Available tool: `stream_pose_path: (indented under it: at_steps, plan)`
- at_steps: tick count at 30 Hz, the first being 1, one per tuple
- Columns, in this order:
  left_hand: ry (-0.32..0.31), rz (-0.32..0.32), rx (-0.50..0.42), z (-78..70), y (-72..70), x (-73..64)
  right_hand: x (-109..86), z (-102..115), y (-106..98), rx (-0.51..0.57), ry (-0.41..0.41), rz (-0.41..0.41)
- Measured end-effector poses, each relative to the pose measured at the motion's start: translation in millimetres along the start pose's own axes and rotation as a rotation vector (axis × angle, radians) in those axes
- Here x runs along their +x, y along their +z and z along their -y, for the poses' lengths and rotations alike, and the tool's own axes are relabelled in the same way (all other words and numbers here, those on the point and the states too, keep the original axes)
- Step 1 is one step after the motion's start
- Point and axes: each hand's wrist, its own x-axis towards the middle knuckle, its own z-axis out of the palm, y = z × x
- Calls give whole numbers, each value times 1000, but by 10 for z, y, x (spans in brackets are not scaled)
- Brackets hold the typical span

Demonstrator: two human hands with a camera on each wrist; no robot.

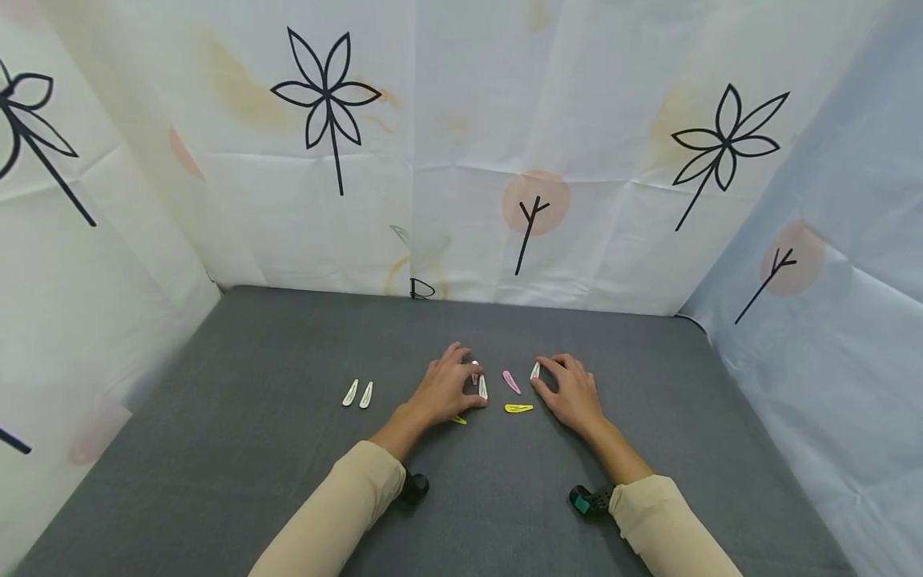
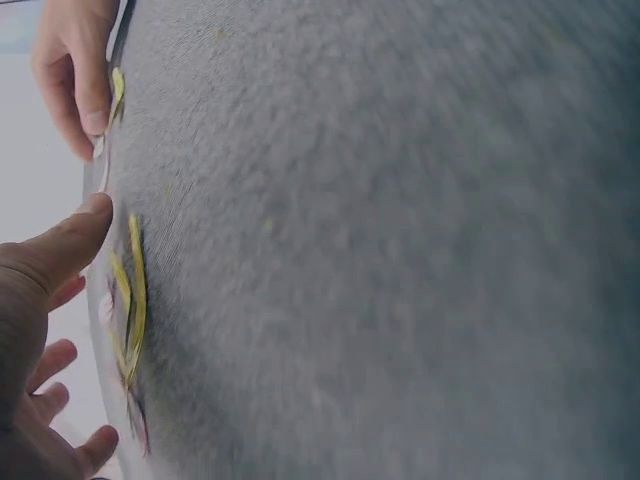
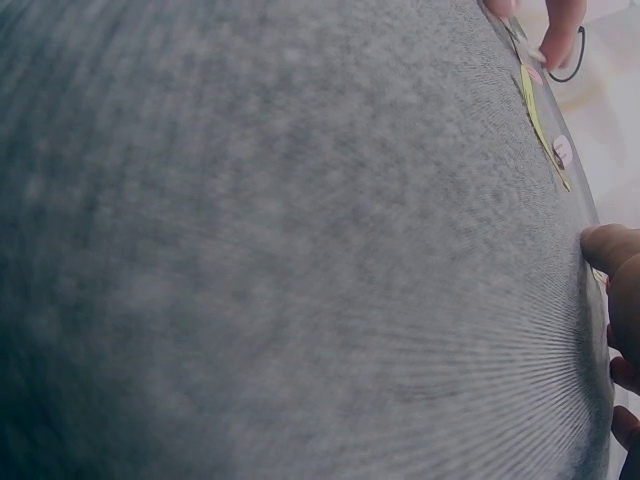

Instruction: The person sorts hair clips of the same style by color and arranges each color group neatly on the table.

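Note:
Several snap hair clips lie on the grey table in the head view. My left hand (image 1: 449, 383) pinches a white hair clip (image 1: 483, 388) end to end between thumb and index finger. Behind it, a pink clip (image 1: 474, 377) is partly covered by the index finger. A yellow clip (image 1: 459, 419) pokes out under the same hand. To the right, my right hand (image 1: 573, 393) holds another white hair clip (image 1: 535, 371) between thumb and index fingertips. Between the hands are a pink hair clip (image 1: 511, 382), slanted, and a yellow hair clip (image 1: 518, 409), lying sideways.
Two white hair clips (image 1: 350, 393) lie side by side, left of the left hand. The grey cloth-covered table (image 1: 288, 344) ends at a pale curtain (image 1: 461, 240) printed with flowers, which also rises at both sides. Dark wrist bands sit by the sleeves.

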Motion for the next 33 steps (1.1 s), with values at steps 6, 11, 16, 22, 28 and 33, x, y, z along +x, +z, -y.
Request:
stream_pose_path:
  at_steps: [6,11,16,22,28,33]
  plan:
    - [64,-40,-24,75,-195,-86,1,11,1,0,-5,-1]
    - [63,-57,-45,187,-381,-184,0,17,-3,7,-10,-2]
    - [57,-45,-10,360,-554,-335,-2,16,-10,6,-12,-6]
    - [23,-14,25,610,-679,-520,1,17,-14,10,-6,1]
    - [15,22,41,779,-726,-656,1,22,-18,12,-4,5]
    - [25,18,60,881,-750,-736,3,30,-19,12,-2,8]
